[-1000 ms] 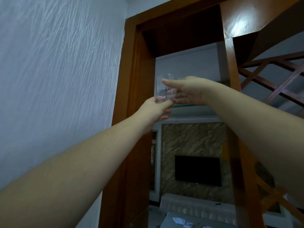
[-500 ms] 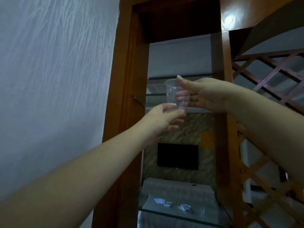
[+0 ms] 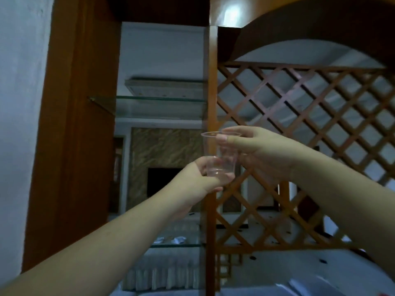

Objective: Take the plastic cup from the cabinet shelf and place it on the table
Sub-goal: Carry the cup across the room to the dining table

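Head view: we see both arms raised in front of a wooden cabinet (image 3: 72,129), with a clear plastic cup (image 3: 220,154) held upright in the air between the two hands. The left hand (image 3: 198,182) cradles the cup from below, its fingers (image 3: 222,178) curled under and around the base. The right hand (image 3: 263,154) meets the cup at the top, its fingers (image 3: 222,138) pinching the rim, the thumb against the near side and a finger laid along the far edge. The cup sits in front of the cabinet's upright post (image 3: 211,86), below and to the right of the glass shelf (image 3: 158,103), and touches neither. To the right of the post a wooden lattice (image 3: 310,116) fills an arched opening. Through the cabinet we make out a dark screen (image 3: 162,182) on a stone-patterned wall. A lower glass shelf (image 3: 177,244) carries small pale items, too blurred to identify.
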Demonstrator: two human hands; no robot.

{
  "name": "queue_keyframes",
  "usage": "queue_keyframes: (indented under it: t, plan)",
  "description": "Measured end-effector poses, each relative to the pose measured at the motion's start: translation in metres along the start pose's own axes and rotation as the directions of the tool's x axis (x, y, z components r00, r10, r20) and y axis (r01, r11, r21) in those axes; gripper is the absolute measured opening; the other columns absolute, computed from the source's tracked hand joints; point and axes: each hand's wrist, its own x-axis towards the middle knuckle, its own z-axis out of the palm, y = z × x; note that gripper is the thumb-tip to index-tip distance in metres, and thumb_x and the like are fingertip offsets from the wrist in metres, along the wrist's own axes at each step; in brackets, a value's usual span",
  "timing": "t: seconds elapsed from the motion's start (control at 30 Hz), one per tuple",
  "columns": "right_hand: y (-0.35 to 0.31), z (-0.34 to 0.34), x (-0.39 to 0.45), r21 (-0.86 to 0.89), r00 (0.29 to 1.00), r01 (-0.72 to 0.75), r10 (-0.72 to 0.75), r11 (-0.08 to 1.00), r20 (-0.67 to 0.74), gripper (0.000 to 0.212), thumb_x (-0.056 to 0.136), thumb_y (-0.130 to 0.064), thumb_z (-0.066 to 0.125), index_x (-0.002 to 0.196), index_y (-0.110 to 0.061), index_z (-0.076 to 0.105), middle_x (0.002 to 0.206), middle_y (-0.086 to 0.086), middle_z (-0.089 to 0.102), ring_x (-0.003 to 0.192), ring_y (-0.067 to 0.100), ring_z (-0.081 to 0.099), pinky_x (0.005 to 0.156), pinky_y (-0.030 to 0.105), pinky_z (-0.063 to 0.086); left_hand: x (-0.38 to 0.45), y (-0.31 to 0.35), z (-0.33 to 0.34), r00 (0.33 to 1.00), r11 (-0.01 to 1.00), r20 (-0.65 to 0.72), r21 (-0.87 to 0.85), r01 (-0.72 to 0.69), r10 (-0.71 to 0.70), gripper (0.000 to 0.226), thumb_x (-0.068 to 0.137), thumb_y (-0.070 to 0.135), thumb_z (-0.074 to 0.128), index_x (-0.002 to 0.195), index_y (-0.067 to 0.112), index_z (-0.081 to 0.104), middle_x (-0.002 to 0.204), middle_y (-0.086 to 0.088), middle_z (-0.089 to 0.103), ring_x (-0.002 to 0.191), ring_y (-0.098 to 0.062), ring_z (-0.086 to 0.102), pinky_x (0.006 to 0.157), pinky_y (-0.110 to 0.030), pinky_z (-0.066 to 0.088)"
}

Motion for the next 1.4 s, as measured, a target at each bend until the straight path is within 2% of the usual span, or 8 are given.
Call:
queue_keyframes:
  t: [0.13,0.33,0.47,0.6,0.83,1.07,1.17,1.4]
  plan:
    - [0.02,-0.037,-0.05,-0.079,0.993,-0.053,0.045,0.995,-0.107,0.088,0.06,-0.061,0.077,0.135,-0.023,0.051,0.129,-0.001,0.061,0.111,0.013,0.063,0.099,0.038,0.048,0.004,-0.004,0.067,0.998,1.0,0.061,-0.012,0.022,-0.021,0.045,0.078,0.024,0.08,0.119,0.025,0.062,0.112,0.005,0.072,0.1,-0.007,0.068,0.086,-0.032,0.057]
    - [0.051,-0.105,-0.135,-0.127,0.966,-0.151,0.119,0.98,-0.23,0.077,0.059,-0.062,0.079,0.126,-0.032,0.056,0.113,-0.013,0.067,0.098,0.001,0.067,0.094,0.033,0.052,0.005,-0.008,0.182,0.984,0.997,0.177,-0.073,0.02,-0.007,0.043,0.081,0.012,0.077,0.121,0.017,0.062,0.111,-0.001,0.072,0.089,-0.005,0.07,0.062,-0.019,0.055]
    - [0.069,-0.146,-0.188,-0.095,0.932,-0.207,0.167,0.974,-0.321,0.09,0.053,-0.064,0.082,0.131,-0.027,0.055,0.122,-0.006,0.067,0.108,0.011,0.065,0.099,0.041,0.049,0.004,-0.011,0.254,0.97,0.986,0.242,-0.159,0.047,-0.007,0.044,0.08,0.003,0.075,0.121,0.011,0.062,0.112,-0.011,0.072,0.095,-0.015,0.07,0.077,-0.031,0.058]
    - [0.079,-0.183,-0.238,-0.082,0.913,-0.268,0.225,0.96,-0.341,0.084,0.061,-0.059,0.081,0.132,-0.024,0.054,0.123,-0.002,0.067,0.11,0.015,0.065,0.1,0.044,0.048,-0.001,-0.017,0.317,0.943,0.976,0.333,-0.211,0.059,0.015,0.05,0.077,0.015,0.081,0.123,0.015,0.061,0.109,-0.003,0.074,0.099,-0.013,0.069,0.078,-0.023,0.055]
    - [0.096,-0.227,-0.311,-0.04,0.848,-0.356,0.304,0.934,-0.434,0.055,0.066,-0.05,0.08,0.114,-0.036,0.059,0.105,-0.016,0.071,0.096,-0.002,0.067,0.074,0.018,0.053,-0.005,-0.033,0.407,0.885,0.933,0.466,-0.326,0.155,0.015,0.057,0.075,0.024,0.083,0.127,0.024,0.059,0.113,0.002,0.073,0.107,-0.012,0.066,0.097,-0.04,0.049]
    - [0.122,-0.265,-0.372,-0.011,0.711,-0.471,0.373,0.882,-0.596,0.078,0.062,-0.05,0.081,0.132,-0.028,0.052,0.12,-0.009,0.066,0.106,0.002,0.064,0.093,0.026,0.05,-0.002,-0.05,0.494,0.792,0.861,0.609,-0.427,0.277,0.048,0.056,0.078,0.022,0.081,0.129,0.02,0.057,0.119,0.001,0.071,0.113,-0.013,0.064,0.095,-0.029,0.052]
    - [0.132,-0.281,-0.393,-0.024,0.659,-0.533,0.397,0.846,-0.639,0.081,0.062,-0.054,0.08,0.133,-0.031,0.05,0.117,-0.015,0.065,0.098,-0.006,0.063,0.077,0.014,0.051,0.001,-0.059,0.532,0.749,0.826,0.661,-0.448,0.341,0.05,0.056,0.077,0.024,0.082,0.127,0.021,0.058,0.119,0.002,0.071,0.114,-0.015,0.063,0.099,-0.035,0.048]
    - [0.154,-0.309,-0.45,0.042,0.457,-0.648,0.432,0.761,-0.777,0.074,0.057,-0.054,0.083,0.123,-0.037,0.054,0.108,-0.018,0.068,0.095,-0.003,0.065,0.07,0.015,0.053,0.005,-0.075,0.622,0.614,0.788,0.781,-0.445,0.425,0.11,0.057,0.074,0.029,0.084,0.126,0.027,0.06,0.12,0.006,0.07,0.113,-0.011,0.063,0.103,-0.041,0.046]
